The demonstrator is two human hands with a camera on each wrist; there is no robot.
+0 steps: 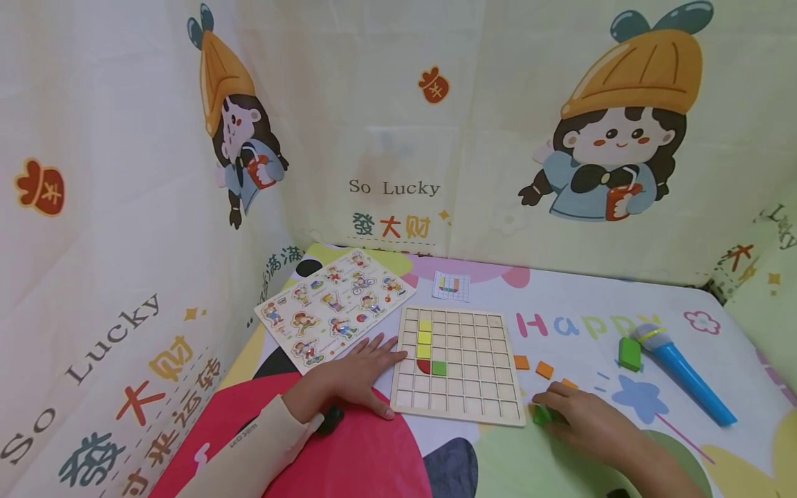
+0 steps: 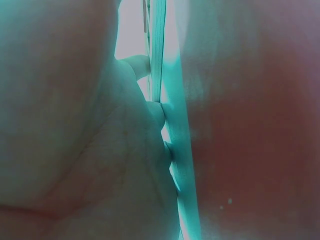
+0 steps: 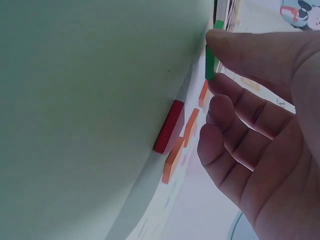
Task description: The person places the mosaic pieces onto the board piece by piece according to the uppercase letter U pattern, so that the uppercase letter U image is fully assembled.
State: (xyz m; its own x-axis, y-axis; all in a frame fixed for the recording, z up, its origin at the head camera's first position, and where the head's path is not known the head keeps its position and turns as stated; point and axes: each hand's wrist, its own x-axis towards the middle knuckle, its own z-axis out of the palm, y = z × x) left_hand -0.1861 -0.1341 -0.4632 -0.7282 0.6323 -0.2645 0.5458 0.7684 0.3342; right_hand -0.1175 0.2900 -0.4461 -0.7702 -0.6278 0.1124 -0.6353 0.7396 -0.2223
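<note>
Currently, the right hand (image 1: 582,418) pinches a flat green block (image 3: 210,62) just right of the pale wooden grid board (image 1: 474,389), its long edge pointing roughly left; the left hand (image 1: 358,373) lies fingers-spread at the board's left edge.

Right of the grid board (image 1: 461,417), the right hand (image 1: 582,420) partly covers a green block (image 1: 540,415) and, in the head view, hides a red block (image 3: 169,127). Left of the board, the sleeve (image 1: 255,446) is cut off by the lower edge. Beyond the board, the card (image 1: 451,285) bears cells too small to count.
</note>
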